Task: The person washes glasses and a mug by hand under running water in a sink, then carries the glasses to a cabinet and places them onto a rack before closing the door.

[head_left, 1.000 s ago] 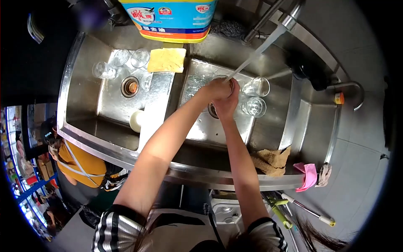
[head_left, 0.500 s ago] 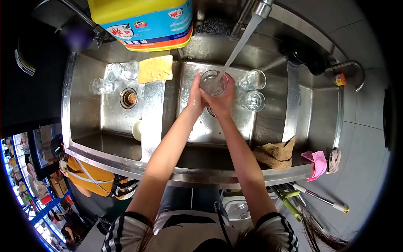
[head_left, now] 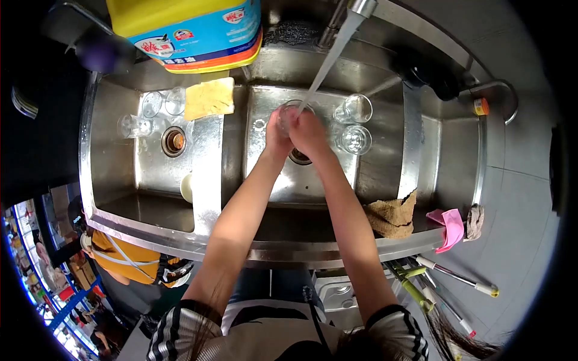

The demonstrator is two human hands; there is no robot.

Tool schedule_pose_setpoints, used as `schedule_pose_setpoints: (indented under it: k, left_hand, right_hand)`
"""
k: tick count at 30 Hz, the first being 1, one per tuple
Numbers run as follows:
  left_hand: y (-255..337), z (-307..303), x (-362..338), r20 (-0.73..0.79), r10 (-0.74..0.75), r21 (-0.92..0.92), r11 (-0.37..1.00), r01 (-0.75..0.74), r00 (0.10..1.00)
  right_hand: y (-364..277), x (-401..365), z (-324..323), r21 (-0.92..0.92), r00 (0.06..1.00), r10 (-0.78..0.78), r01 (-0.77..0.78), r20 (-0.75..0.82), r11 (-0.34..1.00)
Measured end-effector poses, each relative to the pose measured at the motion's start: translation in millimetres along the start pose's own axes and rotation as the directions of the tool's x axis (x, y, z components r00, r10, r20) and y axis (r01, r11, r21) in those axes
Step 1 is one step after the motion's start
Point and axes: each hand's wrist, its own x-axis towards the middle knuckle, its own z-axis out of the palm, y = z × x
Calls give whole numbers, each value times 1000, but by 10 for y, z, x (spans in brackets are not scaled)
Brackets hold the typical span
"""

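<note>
Under the running water from the faucet [head_left: 363,7], a clear glass [head_left: 290,112] is held in the middle basin. My left hand [head_left: 278,133] wraps round its left side. My right hand [head_left: 308,133] is at the glass's mouth and right side, its fingers bent and partly blurred, the water stream falling onto them. To the right of my hands, two more clear glasses, an upper one [head_left: 355,109] and a lower one [head_left: 355,140], lie in the same basin. The drain [head_left: 300,156] shows just below my hands.
The left basin [head_left: 159,174] holds several glasses and a pale round object [head_left: 186,188]. A yellow sponge cloth [head_left: 209,98] lies on the divider beneath a large yellow jug [head_left: 198,36]. Brown cloth [head_left: 391,216] and pink cloth [head_left: 447,228] are at the front edge. A person in orange [head_left: 126,256] is at lower left.
My right hand has moved from the glass's side over its mouth. In view, the glass sits slightly left of before and is more covered. The whole scene has shifted a little left.
</note>
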Motion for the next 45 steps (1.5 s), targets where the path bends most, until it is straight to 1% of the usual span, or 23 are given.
schedule_pose_setpoints:
  k: [1, 4, 5, 8, 11, 14, 15, 19, 20, 22, 24, 26, 27, 28, 30, 34, 36, 38, 40, 41, 43, 44, 45]
  left_hand:
    - [-42, 30, 23, 74, -2, -6, 1000, 2, 997]
    - [-71, 131, -98, -255, -48, -16, 999, 45, 966]
    - [-70, 43, -78, -145, -58, -58, 997, 50, 988]
    - [48, 91, -126, -306, -75, 39, 995, 92, 949]
    - [145, -37, -82, -405, -65, 162, 976, 142, 912]
    - [137, -125, -13, -406, -34, 150, 983, 103, 913]
    - [141, -108, -14, -424, -5, 184, 979, 91, 906]
    - [190, -106, -4, -401, 36, 181, 983, 41, 915]
    - [223, -10, -24, -399, 41, 125, 992, 10, 916]
    - [262, 29, -58, -291, 42, 68, 997, -23, 956]
    - [325, 208, -148, -312, 47, 116, 993, -11, 949]
    - [335, 137, -41, -352, 35, 154, 988, 21, 935]
    - [317, 100, -3, -342, 81, 179, 984, -20, 936]
    - [318, 150, -9, -329, 128, 205, 977, -61, 936]
    - [289, 216, -81, -336, 113, 184, 982, -53, 935]
    - [187, 135, -76, -235, 65, -41, 996, -76, 970]
    - [78, 123, -56, -266, 51, -126, 988, -87, 963]
    - [-48, 139, -43, -357, 202, 65, 979, -192, 912]
    - [-150, -206, 117, -234, 181, -95, 973, -208, 955]
    - [-124, -116, 5, -184, 95, -32, 994, -103, 978]
    - [-49, 30, -163, -98, -83, 113, 989, 94, 992]
    - [18, 33, -182, -94, -83, 121, 988, 94, 992]
    - [111, 43, -194, -253, 133, 452, 892, -5, 958]
  right_hand:
    - [-53, 122, 39, -260, 992, 106, -85, 67, 962]
    - [14, 325, 122, -138, 935, 316, -295, 159, 945]
    - [23, 358, 97, -127, 937, 319, -303, 143, 945]
    - [222, 443, 151, -421, 836, 200, 41, 511, 906]
    - [508, 490, 413, -365, 832, 101, 128, 546, 922]
    - [149, 329, 260, -20, 927, 216, -221, 307, 975]
    - [398, 454, 426, 218, 797, 281, -451, 535, 866]
    - [489, 450, 471, 329, 846, 216, -406, 487, 853]
    - [497, 457, 485, 212, 926, 9, -96, 378, 972]
    - [522, 420, 530, -122, 852, -450, 493, 267, 861]
    - [410, 331, 441, 37, 868, -420, 427, 264, 904]
    - [289, 269, 348, 421, 972, 31, -130, 234, 898]
    - [219, 223, 224, 646, 901, 117, -384, 417, 660]
    - [285, 218, 217, 643, 902, 116, -383, 417, 663]
    - [418, 194, 246, 849, 897, 58, -433, 437, 301]
    - [70, -164, 28, 863, 934, 290, -315, 208, 395]
    - [214, -250, 77, 187, 938, -30, 100, -346, 977]
    - [216, -252, 232, 77, 926, -9, 40, -377, 996]
    - [298, -224, 418, 814, 954, 39, 232, -297, 532]
    - [374, -166, 339, 621, 960, 41, 147, -277, 770]
    - [461, -117, 220, 587, 969, 58, 99, -242, 803]
    - [484, -105, 161, 551, 976, 78, 48, -203, 833]
    - [508, -138, 111, 524, 964, -10, 152, -264, 838]
